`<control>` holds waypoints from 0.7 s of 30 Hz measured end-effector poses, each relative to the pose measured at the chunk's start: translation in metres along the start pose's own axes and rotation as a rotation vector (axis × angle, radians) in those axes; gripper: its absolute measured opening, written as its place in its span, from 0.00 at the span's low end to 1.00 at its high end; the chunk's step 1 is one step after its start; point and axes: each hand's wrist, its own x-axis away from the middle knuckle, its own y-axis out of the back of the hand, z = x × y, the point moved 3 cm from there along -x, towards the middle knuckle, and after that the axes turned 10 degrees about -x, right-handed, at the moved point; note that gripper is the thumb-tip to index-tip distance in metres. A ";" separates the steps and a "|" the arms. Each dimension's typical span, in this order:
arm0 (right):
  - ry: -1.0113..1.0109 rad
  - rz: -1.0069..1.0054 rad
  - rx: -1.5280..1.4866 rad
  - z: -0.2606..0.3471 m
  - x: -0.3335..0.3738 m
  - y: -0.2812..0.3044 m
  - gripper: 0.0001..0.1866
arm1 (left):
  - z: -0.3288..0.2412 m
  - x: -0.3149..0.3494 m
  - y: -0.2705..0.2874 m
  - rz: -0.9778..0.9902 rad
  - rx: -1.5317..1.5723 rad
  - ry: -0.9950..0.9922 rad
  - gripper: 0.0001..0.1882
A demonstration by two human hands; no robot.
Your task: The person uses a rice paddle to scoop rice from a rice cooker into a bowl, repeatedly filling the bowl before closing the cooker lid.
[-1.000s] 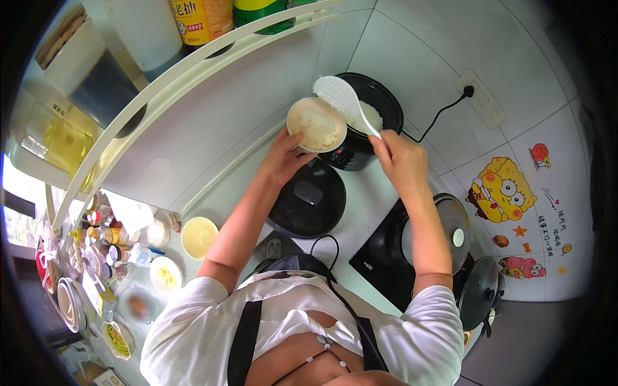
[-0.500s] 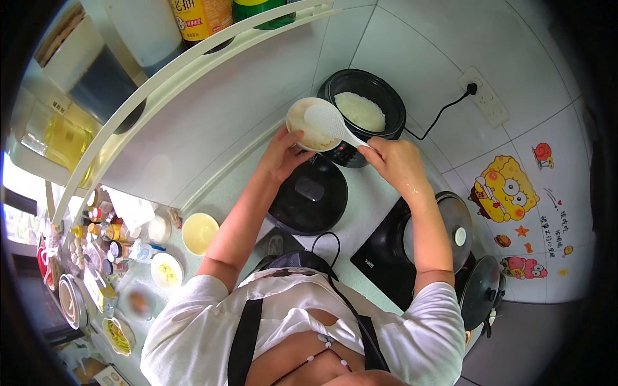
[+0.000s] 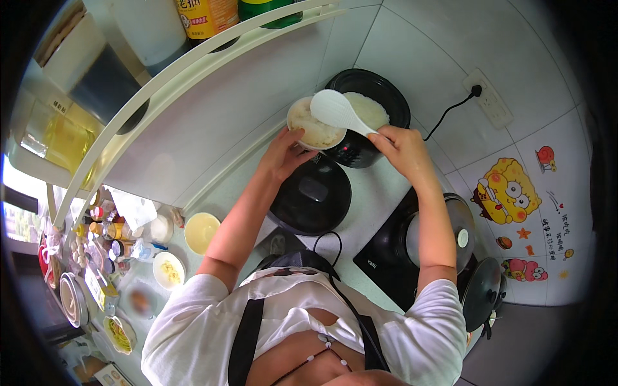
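Note:
My left hand [image 3: 283,154] grips a pale bowl [image 3: 342,142] by its near side, with cooked rice [image 3: 314,133] in it. My right hand [image 3: 407,154] is closed round the handle of a white rice paddle [image 3: 335,109]. The paddle's blade is over the bowl's far right side, between the bowl and the rice cooker. At the back stands the open black rice cooker [image 3: 402,103], with white rice [image 3: 367,110] inside; the paddle hides part of it. The bowl is held in front of the cooker's left side.
A round black lidded thing [image 3: 313,202] sits below the bowl. To the right are a black cooktop [image 3: 384,264] and a glass-lidded pan [image 3: 460,222]. A yellow bowl [image 3: 201,233], a white dish [image 3: 168,270] and several jars stand left, under a shelf [image 3: 193,59]. A cord [image 3: 444,114] runs to the wall socket.
The rice paddle has lifted off the rice in the bowl and shifted slightly up and to the right, with my right hand raised a little. My left hand still holds the bowl.

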 end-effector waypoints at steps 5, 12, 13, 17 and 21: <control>-0.009 0.115 0.030 0.005 -0.001 0.001 0.15 | 0.002 -0.002 0.001 0.008 -0.023 0.027 0.25; -0.041 0.135 0.004 -0.020 -0.009 -0.015 0.15 | 0.003 -0.004 -0.007 0.056 -0.060 0.017 0.27; -0.047 0.103 -0.028 -0.022 -0.010 -0.013 0.15 | 0.003 -0.006 -0.008 0.050 -0.052 0.018 0.27; -0.110 0.036 -0.147 -0.023 -0.010 -0.005 0.14 | 0.005 -0.015 -0.003 0.026 -0.051 0.033 0.27; -0.072 0.088 -0.218 -0.025 -0.011 -0.013 0.14 | 0.010 -0.021 0.003 0.018 -0.067 0.048 0.27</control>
